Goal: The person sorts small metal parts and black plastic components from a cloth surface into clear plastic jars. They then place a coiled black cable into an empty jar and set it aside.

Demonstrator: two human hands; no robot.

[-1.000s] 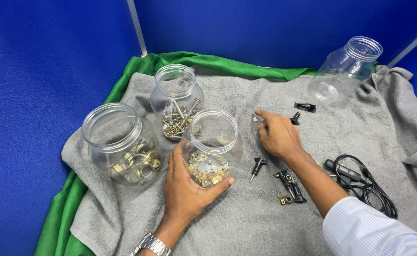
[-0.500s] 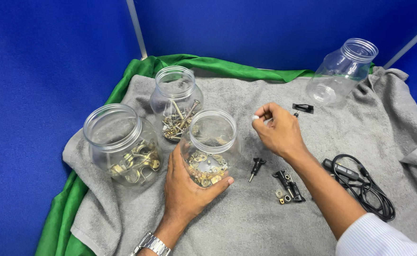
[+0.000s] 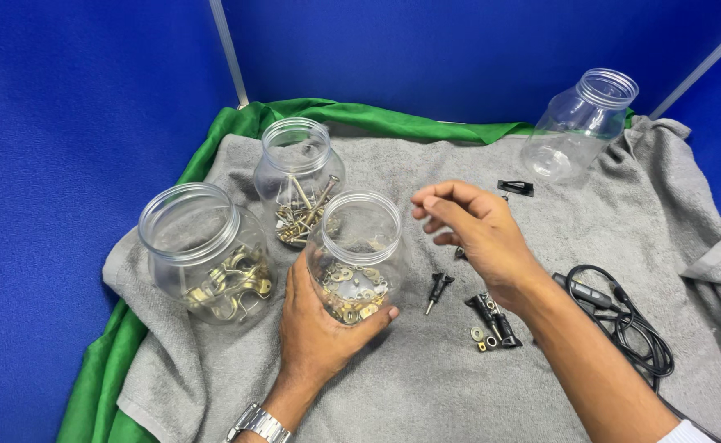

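Head view, looking down on the counter, grey towel (image 3: 459, 394) spread over a green cloth (image 3: 352, 115). Your left hand (image 3: 315, 328) was wrapped around the front jar (image 3: 356, 254), gripping it from below and behind; jar upright, mouth open, small brass washers and fittings in the bottom. Your right hand (image 3: 475, 230) hovered just right of that jar's rim, above the towel, fingers curled with thumb and forefinger pinched together; whether anything sat between the tips, you could not tell.

Two more open jars stood close by: the left jar (image 3: 205, 254) with brass clips, just beside your left hand, and the rear jar (image 3: 299, 180) with long screws, touching or nearly touching the front one. An empty jar (image 3: 578, 123) leaned tilted at the far right edge of the towel, well apart.

Loose on the towel near your right wrist: a black screw (image 3: 437, 289), a cluster of black parts and washers (image 3: 492, 324), a black clip (image 3: 515, 188) farther back, a coiled black cable (image 3: 623, 324) on the right.
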